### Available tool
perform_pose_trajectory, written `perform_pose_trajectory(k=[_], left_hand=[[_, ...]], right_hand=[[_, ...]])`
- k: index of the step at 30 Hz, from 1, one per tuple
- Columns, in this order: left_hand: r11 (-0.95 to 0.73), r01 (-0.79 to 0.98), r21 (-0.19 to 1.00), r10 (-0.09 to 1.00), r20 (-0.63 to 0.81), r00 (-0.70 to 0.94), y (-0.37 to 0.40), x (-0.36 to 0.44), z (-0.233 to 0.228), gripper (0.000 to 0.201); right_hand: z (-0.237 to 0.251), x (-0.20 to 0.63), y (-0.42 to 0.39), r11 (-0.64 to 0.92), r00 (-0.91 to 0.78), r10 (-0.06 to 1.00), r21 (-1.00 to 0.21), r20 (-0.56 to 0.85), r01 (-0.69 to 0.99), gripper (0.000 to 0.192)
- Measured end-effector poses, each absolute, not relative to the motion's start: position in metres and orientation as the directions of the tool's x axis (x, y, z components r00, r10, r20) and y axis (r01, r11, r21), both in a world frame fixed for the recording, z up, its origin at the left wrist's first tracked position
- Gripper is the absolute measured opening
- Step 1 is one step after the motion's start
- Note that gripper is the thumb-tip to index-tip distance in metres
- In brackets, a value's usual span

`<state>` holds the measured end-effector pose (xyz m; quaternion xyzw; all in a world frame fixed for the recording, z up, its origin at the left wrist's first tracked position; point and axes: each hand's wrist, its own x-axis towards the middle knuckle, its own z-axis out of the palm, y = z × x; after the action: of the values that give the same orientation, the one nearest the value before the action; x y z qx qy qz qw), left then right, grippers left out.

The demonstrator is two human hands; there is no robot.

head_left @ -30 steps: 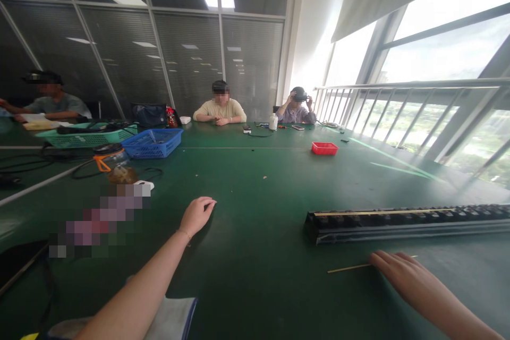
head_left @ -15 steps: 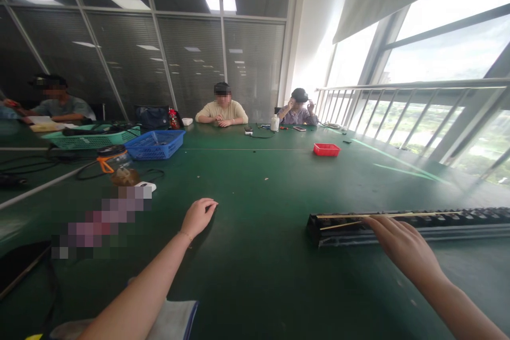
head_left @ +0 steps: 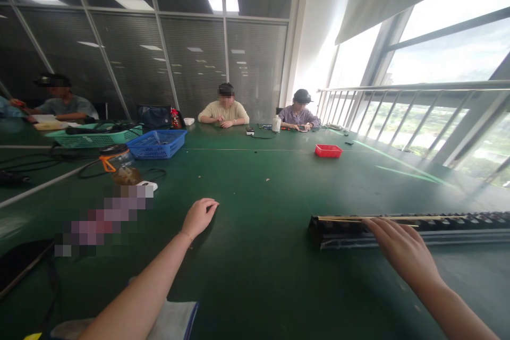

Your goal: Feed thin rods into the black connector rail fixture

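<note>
**Right hand on the long black rack, thin sticks lying along its top**

From my remote seat I see the long black slotted rack (head_left: 438, 226) lying flat on the green table (head_left: 263, 255), stretching from right of centre out past the right edge. Thin pale wooden sticks (head_left: 358, 219) lie lengthwise along its top edge. My right hand (head_left: 402, 249) rests palm down over the rack's near side, a little in from its left end, fingers stretched forward so the fingertips (head_left: 376, 223) touch the rack where the sticks run. Whether those fingers pinch a stick or merely press on it, I cannot tell; the hand hides the contact.

My left hand (head_left: 198, 216) lies well apart from the rack, to its left on the bare table, fingers loosely curled under and holding nothing.

Farther out, a small red tray (head_left: 328, 151) sits beyond the rack toward the far side. To the left stand a blue mesh basket (head_left: 158, 144) and, just beside it, a green mesh basket (head_left: 93, 138). Three other people sit at the table's far and left edges, their hands nowhere near mine. A grey cloth (head_left: 175, 319) lies under my left forearm at the near edge.
</note>
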<state>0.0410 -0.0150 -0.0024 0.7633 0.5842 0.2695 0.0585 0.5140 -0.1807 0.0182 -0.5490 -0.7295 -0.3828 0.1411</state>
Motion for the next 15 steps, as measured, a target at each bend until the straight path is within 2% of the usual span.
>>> perform_pose_trajectory(k=[5,11,15], left_hand=[[-0.317,0.857,0.405,0.921,0.346,0.177,-0.0149,0.0408,-0.0026,0.031],[-0.322,0.859,0.398,0.919,0.348,0.183,-0.0142,0.0403,-0.0030,0.030],[-0.311,0.860,0.405,0.926,0.335,0.177,-0.0143,0.0401,-0.0029,0.031]], right_hand=[[0.0129,0.5131,-0.1839,0.043,-0.325,0.701,0.417,0.635,0.908,0.038],[0.0147,0.5121,-0.1808,0.057,-0.369,0.644,0.439,0.670,0.897,0.034],[0.0130,0.5059,-0.1779,0.034,-0.328,0.608,0.389,0.723,0.920,0.032]])
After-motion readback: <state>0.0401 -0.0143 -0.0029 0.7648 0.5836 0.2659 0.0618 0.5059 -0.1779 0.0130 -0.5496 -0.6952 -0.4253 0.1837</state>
